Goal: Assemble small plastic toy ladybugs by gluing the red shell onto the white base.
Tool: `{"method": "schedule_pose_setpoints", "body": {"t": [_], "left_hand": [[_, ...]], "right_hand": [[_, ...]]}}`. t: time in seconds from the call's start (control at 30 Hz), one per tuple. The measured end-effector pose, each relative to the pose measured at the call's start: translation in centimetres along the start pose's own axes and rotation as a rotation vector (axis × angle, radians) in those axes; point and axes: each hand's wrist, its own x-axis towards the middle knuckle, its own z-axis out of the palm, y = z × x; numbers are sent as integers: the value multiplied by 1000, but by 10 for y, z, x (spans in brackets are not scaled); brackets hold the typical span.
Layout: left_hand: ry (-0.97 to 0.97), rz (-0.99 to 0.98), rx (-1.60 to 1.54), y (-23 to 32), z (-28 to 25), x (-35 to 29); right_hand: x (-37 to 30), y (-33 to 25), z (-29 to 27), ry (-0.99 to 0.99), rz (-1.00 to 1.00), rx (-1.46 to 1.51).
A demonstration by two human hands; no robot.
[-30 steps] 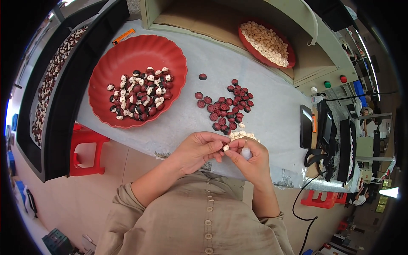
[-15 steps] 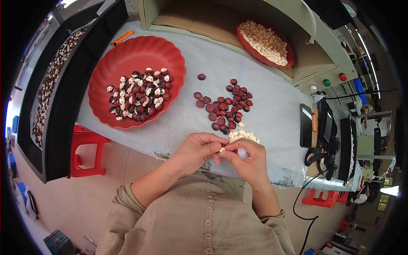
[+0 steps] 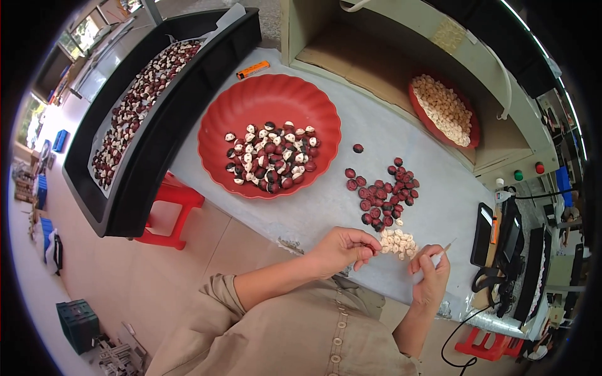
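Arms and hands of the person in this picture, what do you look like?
The left hand and right hand are bare, without gloves. The loose, wrinkled sleeve is tan and stops partway along the left forearm. It matches the shirt, which has round buttons.

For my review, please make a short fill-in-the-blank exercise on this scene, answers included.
1. The thin-tipped dispenser in the right hand is ____ in colour.
2. The large scalloped bowl of mixed pieces is ____ in colour.
3. In the picture, the black tray stands to the ____ of that bowl.
4. On the cabinet, the red button sits to the ____ of the green button.

Missing words: white; red; left; right.
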Motion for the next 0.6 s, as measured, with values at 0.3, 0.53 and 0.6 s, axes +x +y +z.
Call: {"method": "schedule_pose_setpoints", "body": {"t": [0.3, 0.53, 0.6], "left_hand": [[72, -15, 69, 10, 0, -9], [805, 493, 1334, 125, -60, -45], [706, 565, 1602, 130, -74, -49]], "right_hand": [[-2, -7, -6, 29, 52, 238], [-2, 2, -29, 126, 11, 261], [0, 4, -30, 73, -9, 290]]}}
